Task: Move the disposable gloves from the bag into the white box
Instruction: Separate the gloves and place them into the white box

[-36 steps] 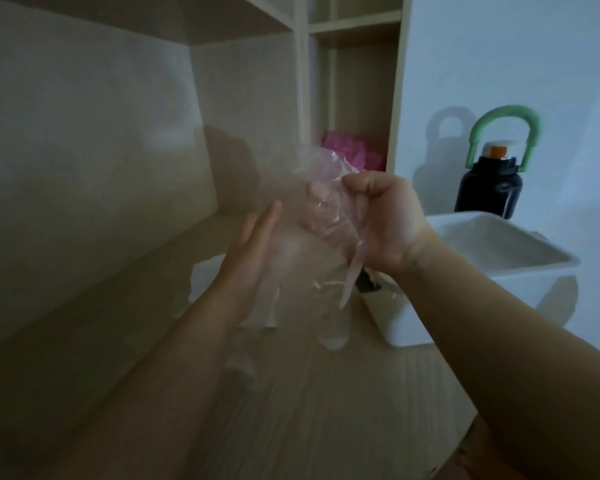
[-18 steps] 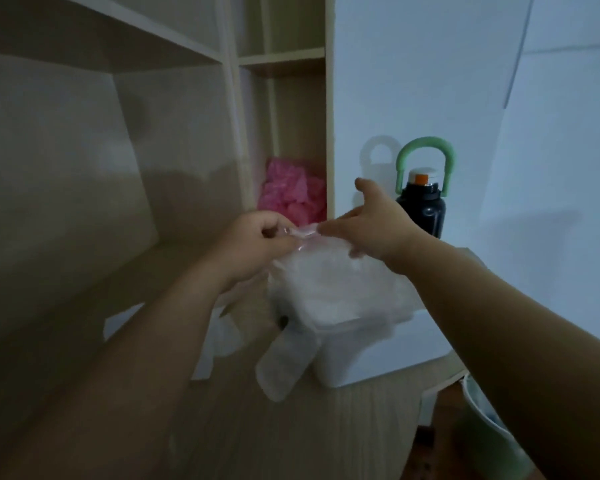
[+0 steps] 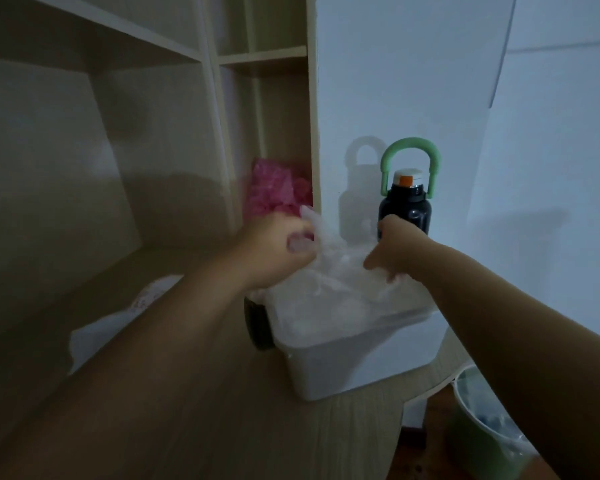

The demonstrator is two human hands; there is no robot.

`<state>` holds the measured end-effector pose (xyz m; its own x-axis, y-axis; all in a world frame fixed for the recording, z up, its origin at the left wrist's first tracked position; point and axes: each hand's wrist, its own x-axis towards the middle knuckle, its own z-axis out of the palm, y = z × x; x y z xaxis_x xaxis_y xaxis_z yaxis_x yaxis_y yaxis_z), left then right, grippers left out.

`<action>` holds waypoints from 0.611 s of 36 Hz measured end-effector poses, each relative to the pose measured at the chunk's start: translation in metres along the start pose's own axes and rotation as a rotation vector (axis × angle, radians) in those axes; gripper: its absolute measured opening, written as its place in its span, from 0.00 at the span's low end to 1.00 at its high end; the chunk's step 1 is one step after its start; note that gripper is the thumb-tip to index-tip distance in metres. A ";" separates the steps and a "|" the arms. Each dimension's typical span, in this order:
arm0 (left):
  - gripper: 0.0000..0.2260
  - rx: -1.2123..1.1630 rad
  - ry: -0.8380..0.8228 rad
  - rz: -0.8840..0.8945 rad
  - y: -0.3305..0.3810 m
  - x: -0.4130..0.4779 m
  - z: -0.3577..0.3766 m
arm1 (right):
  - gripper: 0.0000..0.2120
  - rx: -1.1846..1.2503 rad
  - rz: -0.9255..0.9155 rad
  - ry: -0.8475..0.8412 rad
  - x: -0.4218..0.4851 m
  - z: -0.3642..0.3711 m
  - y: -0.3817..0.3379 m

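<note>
- We are pinching a fold of the thin, translucent plastic disposable gloves (image 3: 340, 285) with our left hand (image 3: 274, 252), fingers curled round the film at the bundle's left edge.
- Our right hand (image 3: 394, 249) is gripping the bundle's right side, fingers curled down into it.
- The gloves are sitting bunched in the open top of the white rectangular plastic box (image 3: 354, 362), puffing above its rim.
- We are judging them to be nearly weightless, limp and slippery, likely to spring back up or cling to skin. Gathering several layers in a full pinch and pressing down at the middle looks surest.
- The flat whitish plastic bag (image 3: 111, 330) is lying on the pale wooden desk (image 3: 187, 427), left of the box and apart from it.
- A black bottle with a green loop handle (image 3: 406, 206) is standing just beyond the box, on its far side.
</note>
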<state>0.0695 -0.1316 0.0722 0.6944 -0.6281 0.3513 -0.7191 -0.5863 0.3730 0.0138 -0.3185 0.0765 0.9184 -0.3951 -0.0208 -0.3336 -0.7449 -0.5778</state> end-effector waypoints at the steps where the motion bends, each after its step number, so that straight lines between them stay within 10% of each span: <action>1: 0.17 0.017 -0.116 -0.025 0.000 0.000 0.003 | 0.23 -0.096 -0.010 -0.009 0.001 0.001 0.003; 8: 0.20 0.262 -0.347 -0.097 0.002 0.003 0.025 | 0.40 -0.465 -0.106 0.020 0.003 0.006 0.022; 13: 0.20 0.364 -0.426 -0.063 0.019 0.007 0.032 | 0.28 -0.644 -0.338 0.316 0.004 -0.001 0.023; 22: 0.14 0.398 -0.737 -0.167 0.028 0.014 0.054 | 0.29 -0.671 -0.203 -0.326 0.012 0.015 0.032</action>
<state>0.0572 -0.1846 0.0413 0.6953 -0.6094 -0.3810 -0.6614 -0.7500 -0.0074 0.0168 -0.3393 0.0454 0.9569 -0.1155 -0.2663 -0.1143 -0.9932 0.0200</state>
